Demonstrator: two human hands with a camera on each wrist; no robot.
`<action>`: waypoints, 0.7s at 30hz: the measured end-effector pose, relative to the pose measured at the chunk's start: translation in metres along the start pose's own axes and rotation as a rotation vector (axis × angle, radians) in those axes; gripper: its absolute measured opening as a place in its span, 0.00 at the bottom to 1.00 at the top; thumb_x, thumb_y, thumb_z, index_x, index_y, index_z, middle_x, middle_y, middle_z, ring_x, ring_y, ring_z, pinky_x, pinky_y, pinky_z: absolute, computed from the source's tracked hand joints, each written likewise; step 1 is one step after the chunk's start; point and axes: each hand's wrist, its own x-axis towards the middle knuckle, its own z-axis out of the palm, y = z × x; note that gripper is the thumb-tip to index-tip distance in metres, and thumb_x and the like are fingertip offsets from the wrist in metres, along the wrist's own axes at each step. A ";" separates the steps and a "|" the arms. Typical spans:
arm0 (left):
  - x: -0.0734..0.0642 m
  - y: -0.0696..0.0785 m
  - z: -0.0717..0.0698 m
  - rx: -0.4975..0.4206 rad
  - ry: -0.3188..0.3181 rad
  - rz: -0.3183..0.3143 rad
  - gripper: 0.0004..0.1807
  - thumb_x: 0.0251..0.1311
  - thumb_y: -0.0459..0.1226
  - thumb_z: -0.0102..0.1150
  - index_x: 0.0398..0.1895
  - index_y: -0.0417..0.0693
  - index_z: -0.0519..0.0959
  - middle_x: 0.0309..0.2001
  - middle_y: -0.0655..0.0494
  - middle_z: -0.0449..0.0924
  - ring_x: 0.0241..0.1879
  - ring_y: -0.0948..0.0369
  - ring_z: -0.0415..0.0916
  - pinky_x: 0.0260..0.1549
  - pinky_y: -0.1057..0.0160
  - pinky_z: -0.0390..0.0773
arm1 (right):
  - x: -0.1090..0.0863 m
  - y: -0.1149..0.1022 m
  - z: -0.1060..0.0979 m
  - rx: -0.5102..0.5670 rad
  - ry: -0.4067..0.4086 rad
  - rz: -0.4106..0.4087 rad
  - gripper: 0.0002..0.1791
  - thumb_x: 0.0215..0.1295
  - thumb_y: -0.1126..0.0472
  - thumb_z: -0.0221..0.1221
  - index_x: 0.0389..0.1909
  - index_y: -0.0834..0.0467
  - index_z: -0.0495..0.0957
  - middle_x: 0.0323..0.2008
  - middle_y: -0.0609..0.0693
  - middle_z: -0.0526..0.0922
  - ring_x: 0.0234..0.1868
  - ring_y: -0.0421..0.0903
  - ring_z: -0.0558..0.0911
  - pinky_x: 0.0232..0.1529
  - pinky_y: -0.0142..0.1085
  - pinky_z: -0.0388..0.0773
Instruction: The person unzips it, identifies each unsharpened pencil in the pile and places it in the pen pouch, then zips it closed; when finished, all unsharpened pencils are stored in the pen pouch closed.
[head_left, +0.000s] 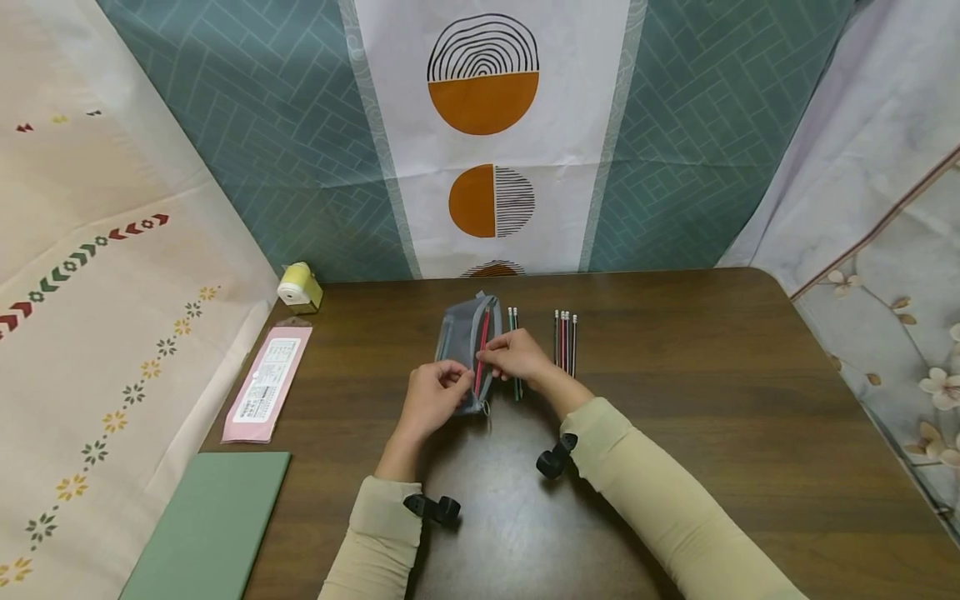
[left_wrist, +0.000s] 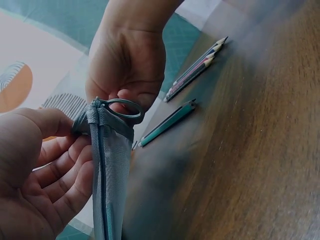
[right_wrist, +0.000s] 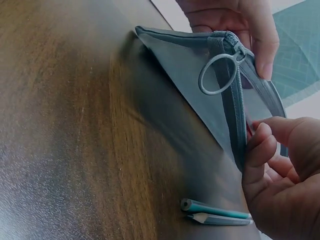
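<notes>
A grey zip pencil pouch [head_left: 459, 333] with a ring pull [right_wrist: 218, 74] stands unzipped on the table. My left hand [head_left: 438, 390] pinches the pouch's near edge beside the zip end, thumb against curled fingers. Inside the opening lies a red pencil [head_left: 483, 329], lengthwise along the pouch. My right hand [head_left: 517, 357] reaches into the opening, its thumb and forefinger pinching the red pencil around its middle; the fingertips are partly hidden by the zip edge. Just right of the pouch, under the right hand, two green pencils [left_wrist: 167, 122] lie side by side on the table.
Several dark and red pencils [head_left: 566, 333] lie in a row further right. To the left are a pink package [head_left: 258, 417] with a white label, a yellow and white sharpener-like object [head_left: 300, 289] and a green board [head_left: 206, 525]. Patterned cloth [head_left: 322, 167] hangs behind the wooden table [head_left: 690, 400].
</notes>
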 end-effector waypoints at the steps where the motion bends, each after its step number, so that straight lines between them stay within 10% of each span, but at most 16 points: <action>1: 0.000 0.000 0.000 0.001 0.001 -0.002 0.06 0.64 0.32 0.64 0.31 0.39 0.85 0.23 0.54 0.83 0.20 0.65 0.77 0.18 0.67 0.75 | 0.000 0.000 0.000 -0.003 0.001 -0.002 0.14 0.69 0.63 0.63 0.49 0.69 0.83 0.22 0.51 0.83 0.18 0.37 0.76 0.21 0.27 0.73; 8: -0.001 -0.001 0.000 0.012 0.010 -0.002 0.05 0.62 0.31 0.65 0.30 0.38 0.85 0.23 0.53 0.83 0.19 0.64 0.78 0.19 0.67 0.75 | -0.002 0.001 0.001 0.059 0.009 -0.014 0.13 0.71 0.63 0.61 0.47 0.69 0.84 0.33 0.59 0.87 0.19 0.38 0.78 0.21 0.28 0.76; 15: -0.002 -0.002 -0.002 0.007 0.052 0.001 0.05 0.62 0.31 0.66 0.30 0.38 0.86 0.21 0.52 0.83 0.18 0.65 0.77 0.18 0.67 0.75 | 0.000 0.008 -0.009 0.286 0.291 -0.072 0.13 0.71 0.65 0.60 0.47 0.72 0.82 0.34 0.62 0.87 0.25 0.40 0.83 0.29 0.31 0.82; 21: -0.002 -0.005 -0.005 0.014 0.056 -0.012 0.05 0.62 0.32 0.67 0.30 0.38 0.85 0.21 0.53 0.82 0.18 0.66 0.76 0.18 0.67 0.75 | 0.001 0.017 -0.012 0.064 0.346 -0.068 0.09 0.69 0.64 0.63 0.43 0.65 0.85 0.33 0.56 0.88 0.28 0.44 0.86 0.33 0.36 0.83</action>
